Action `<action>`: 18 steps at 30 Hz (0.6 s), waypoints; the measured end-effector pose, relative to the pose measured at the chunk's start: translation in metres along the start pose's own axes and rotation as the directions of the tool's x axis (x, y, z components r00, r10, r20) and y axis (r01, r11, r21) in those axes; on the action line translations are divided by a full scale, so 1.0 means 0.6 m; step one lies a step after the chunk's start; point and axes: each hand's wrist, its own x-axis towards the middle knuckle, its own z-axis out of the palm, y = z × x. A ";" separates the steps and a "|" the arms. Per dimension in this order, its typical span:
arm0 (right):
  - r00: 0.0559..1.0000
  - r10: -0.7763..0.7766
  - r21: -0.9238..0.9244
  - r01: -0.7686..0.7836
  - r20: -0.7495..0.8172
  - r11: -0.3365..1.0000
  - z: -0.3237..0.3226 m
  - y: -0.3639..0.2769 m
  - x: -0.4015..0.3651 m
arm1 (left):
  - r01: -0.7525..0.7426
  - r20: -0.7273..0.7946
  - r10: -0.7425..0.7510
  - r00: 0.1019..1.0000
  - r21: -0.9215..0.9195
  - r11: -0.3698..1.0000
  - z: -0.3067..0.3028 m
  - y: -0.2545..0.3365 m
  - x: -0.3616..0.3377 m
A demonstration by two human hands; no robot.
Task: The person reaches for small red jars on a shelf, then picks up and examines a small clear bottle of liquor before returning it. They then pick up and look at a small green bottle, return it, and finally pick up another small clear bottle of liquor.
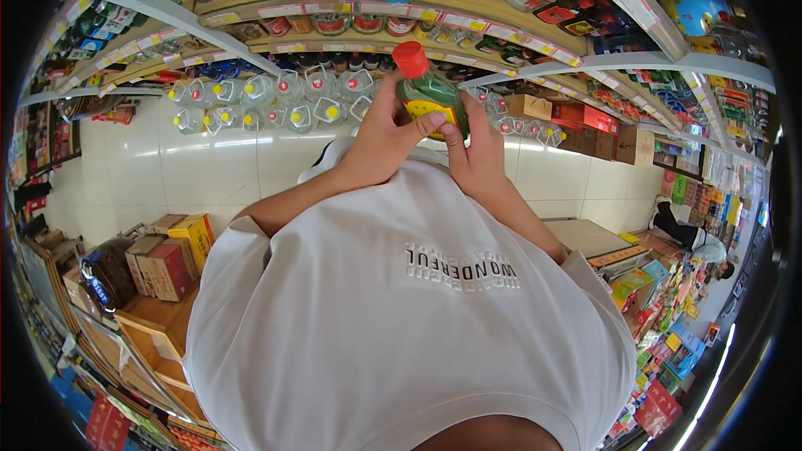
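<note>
A green glass bottle [433, 88] with a red cap and a yellow-and-red label is held up in front of my chest, its cap tilted a little to the left. My left hand [386, 129] wraps the bottle's left side, thumb laid across the label. On the other side my right hand [478, 138] grips it, with the thumb low on the label. The fingers behind the bottle are partly hidden. Beyond my hands stand the store shelves with more bottles.
Large clear jugs [259, 90] with coloured caps line the floor under the shelves [359, 10]. Cardboard boxes [635, 144] sit at the right, and more cartons [163, 267] at the left behind me. Another person [706, 242] is far off to the right.
</note>
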 end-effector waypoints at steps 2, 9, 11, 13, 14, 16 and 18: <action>1.000 0.013 0.022 -0.013 -0.006 1.000 0.000 -0.001 0.002 | 0.025 0.004 -0.025 1.000 0.033 0.999 0.000 0.008 0.004; 0.968 0.241 0.268 -0.251 0.071 0.930 0.011 0.018 0.039 | -0.063 -0.023 0.078 0.997 0.395 0.916 -0.033 -0.002 0.076; 0.990 0.123 0.228 -0.104 -0.071 0.968 0.031 0.047 0.047 | -0.087 -0.062 0.137 0.989 0.506 0.858 -0.035 0.015 0.124; 0.977 0.201 0.319 -0.169 -0.072 0.933 0.024 0.046 0.045 | -0.113 -0.081 0.211 0.974 0.634 0.765 -0.036 0.031 0.175; 0.969 0.238 0.363 -0.198 -0.068 0.910 0.020 0.045 0.042 | -0.124 -0.081 0.253 0.964 0.703 0.700 -0.037 0.037 0.201; 0.965 0.250 0.306 -0.215 -0.077 0.928 0.019 0.055 0.027 | -0.165 -0.063 0.352 0.934 0.797 0.580 -0.042 0.034 0.257; 0.962 0.269 0.263 -0.247 -0.051 0.933 0.016 0.073 0.004 | -0.222 -0.026 0.460 0.888 0.851 0.476 -0.065 -0.007 0.310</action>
